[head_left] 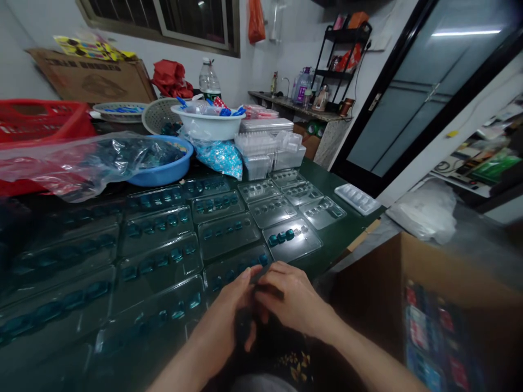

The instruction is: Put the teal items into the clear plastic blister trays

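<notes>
**Hands pressed close at the table's edge**

Left hand and right hand meet, fingers curled narrow — whether they hold anything, I cannot tell. Just beyond lies a clear blister tray of teal pieces, one of many on a dark green table — a blue basin sits farther off.

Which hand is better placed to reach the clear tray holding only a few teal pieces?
Probably the right hand: it lies nearer that clear plastic tray, almost straight ahead of it. The left hand sits further left, in front of the fuller trays.
</notes>
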Action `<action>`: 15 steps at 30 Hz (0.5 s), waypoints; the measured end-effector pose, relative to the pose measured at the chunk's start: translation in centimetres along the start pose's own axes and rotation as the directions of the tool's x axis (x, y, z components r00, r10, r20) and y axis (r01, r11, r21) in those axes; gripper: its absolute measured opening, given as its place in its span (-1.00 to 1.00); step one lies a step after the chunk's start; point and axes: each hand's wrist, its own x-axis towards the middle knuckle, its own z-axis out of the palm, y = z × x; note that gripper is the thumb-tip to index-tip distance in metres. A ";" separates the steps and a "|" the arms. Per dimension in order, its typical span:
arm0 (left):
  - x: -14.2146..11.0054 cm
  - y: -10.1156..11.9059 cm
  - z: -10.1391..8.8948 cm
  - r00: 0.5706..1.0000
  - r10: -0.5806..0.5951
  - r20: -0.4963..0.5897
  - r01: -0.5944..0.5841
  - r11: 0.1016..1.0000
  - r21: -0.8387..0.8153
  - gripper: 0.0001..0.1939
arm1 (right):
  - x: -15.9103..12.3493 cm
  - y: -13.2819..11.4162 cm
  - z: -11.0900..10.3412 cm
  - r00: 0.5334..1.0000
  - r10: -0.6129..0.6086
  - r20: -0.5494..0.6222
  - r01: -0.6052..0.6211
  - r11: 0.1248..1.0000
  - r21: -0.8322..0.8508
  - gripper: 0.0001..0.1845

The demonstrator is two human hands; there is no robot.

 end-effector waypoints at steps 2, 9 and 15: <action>0.0 0.2 -0.1 1.000 -0.016 -0.011 0.016 1.000 -0.007 -0.52 | 0.5 2.1 -1.3 0.993 0.065 -0.098 -0.070 0.997 -0.043 -0.85; 0.0 0.5 -0.5 0.997 -0.066 -0.033 0.066 0.998 -0.004 -0.58 | 3.6 12.4 -4.1 0.877 0.298 -0.377 -0.414 0.867 -0.278 -0.75; -0.1 0.9 -0.4 0.995 -0.091 -0.036 0.092 0.996 0.015 -0.62 | 3.8 13.1 -2.0 0.852 0.338 -0.400 -0.487 0.791 -0.370 -0.76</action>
